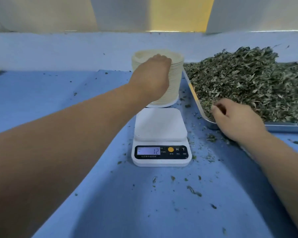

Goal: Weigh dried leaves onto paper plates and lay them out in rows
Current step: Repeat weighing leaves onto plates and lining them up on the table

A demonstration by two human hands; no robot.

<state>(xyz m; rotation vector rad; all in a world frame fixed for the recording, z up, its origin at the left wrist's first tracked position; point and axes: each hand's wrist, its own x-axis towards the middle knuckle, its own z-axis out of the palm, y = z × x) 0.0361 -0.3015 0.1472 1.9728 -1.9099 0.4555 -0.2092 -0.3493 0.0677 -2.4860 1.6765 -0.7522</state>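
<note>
Curled over the top rim of the stack of paper plates, the left hand had its fingers bent down out of sight, so I could not tell whether they pinched a single plate. The stack stood tall, cream-coloured and finely ribbed at its edge, just behind the scale. The right hand, to the right of the scale, lay loosely curled at the near corner of a shiny metal tray; whether it held any leaves I could not tell. Heaped in that tray were the dried leaves, grey-green, shredded and crinkly. The scale itself was white, square and smooth, its platform bare, its display reading 12. Leaf crumbs speckled the blue cloth around it.
</note>
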